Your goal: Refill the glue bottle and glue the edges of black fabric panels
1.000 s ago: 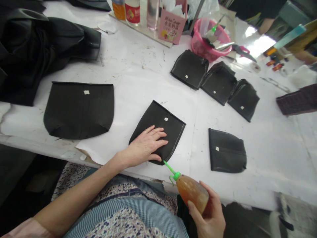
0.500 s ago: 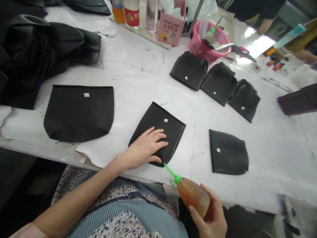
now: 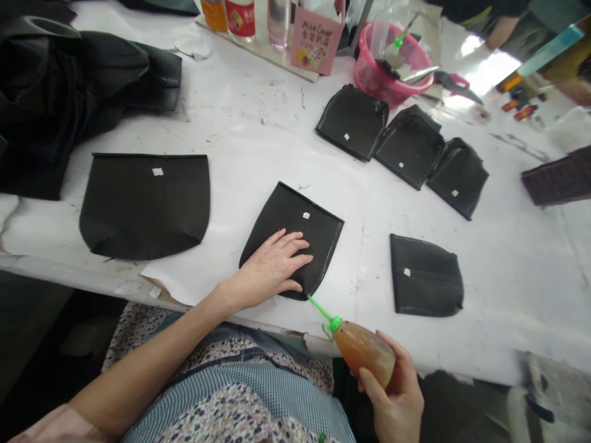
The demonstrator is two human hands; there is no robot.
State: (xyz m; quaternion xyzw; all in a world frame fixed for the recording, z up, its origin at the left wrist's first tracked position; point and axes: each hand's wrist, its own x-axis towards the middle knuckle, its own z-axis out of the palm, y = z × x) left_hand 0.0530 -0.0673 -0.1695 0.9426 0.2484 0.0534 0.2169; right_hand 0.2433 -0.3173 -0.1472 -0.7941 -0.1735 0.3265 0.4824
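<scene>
My left hand (image 3: 272, 271) lies flat with fingers spread on a black leather-like piece (image 3: 318, 237), which has a small pale tag near its straight edge. A shiny line runs along the right edge of that piece. In my right hand (image 3: 392, 387) is a squeeze bottle (image 3: 364, 352) of amber liquid with a green nozzle. The nozzle tip meets the rounded lower edge of the piece, close to my left thumb. To the left lies a larger black piece (image 3: 145, 209); to the right, a smaller one (image 3: 427, 277).
Three black pieces (image 3: 353, 123) lie in a row before a pink basket (image 3: 392, 86) of tools. Bunched black material (image 3: 92, 92) covers the table's left end. Drink bottles (image 3: 241, 18) and a pink box (image 3: 316, 40) stand at the back. Another person's arm (image 3: 505, 31) shows top right.
The nozzle tip has shifted slightly right along the piece's lower edge. My left hand keeps its place on the piece. The whole view has tilted a little.
</scene>
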